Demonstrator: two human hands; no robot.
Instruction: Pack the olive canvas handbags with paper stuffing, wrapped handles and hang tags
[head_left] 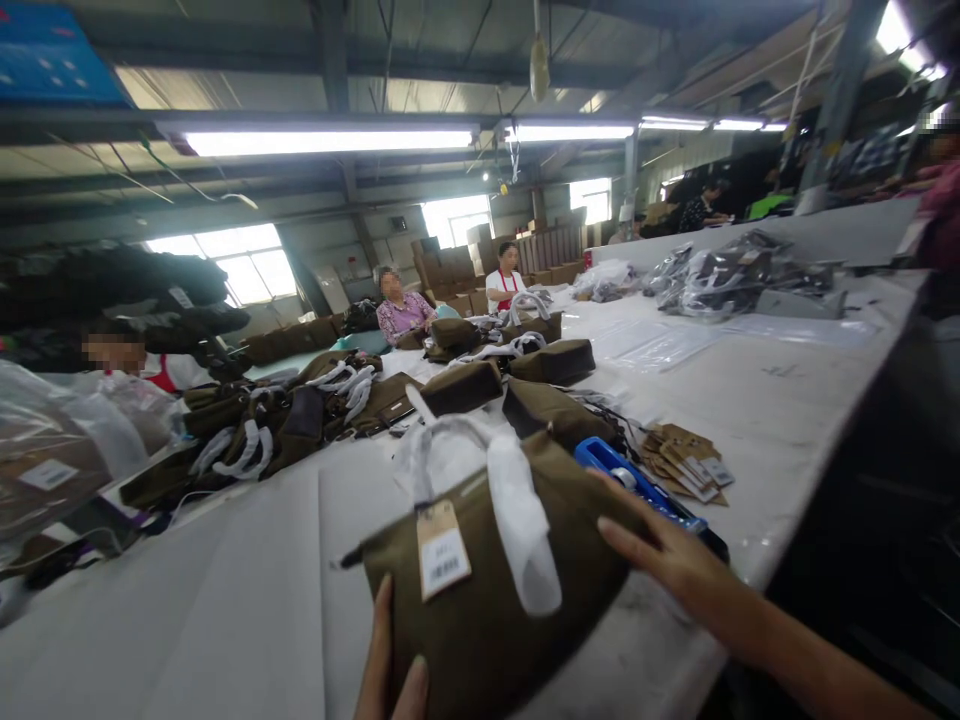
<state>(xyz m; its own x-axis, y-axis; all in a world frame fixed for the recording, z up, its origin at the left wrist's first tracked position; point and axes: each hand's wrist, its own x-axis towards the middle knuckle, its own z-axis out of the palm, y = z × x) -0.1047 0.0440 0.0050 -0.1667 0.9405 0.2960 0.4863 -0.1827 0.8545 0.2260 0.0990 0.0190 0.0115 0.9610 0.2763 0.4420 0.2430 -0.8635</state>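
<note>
An olive-green handbag (480, 610) stands on the white table directly before me, slightly tilted. White wrapping covers its handles (521, 520), and a brown hang tag (442, 550) with a barcode label dangles on its front. My left hand (390, 665) grips the lower left side, with thumb and finger showing on the fabric. At the upper right end, my right hand (660, 560) holds the bag with its thumb on the front. Just behind that hand lies a blue tool or case (637, 485), partly covered; its kind is unclear.
A fan of brown tags (682, 460) lies right of the blue item. More olive bags (551, 410) spread across the table's middle and left. Plastic-wrapped goods (720, 275) and clear bags (652, 345) are farther back. Several people work around the table, whose right edge (832, 450) drops off.
</note>
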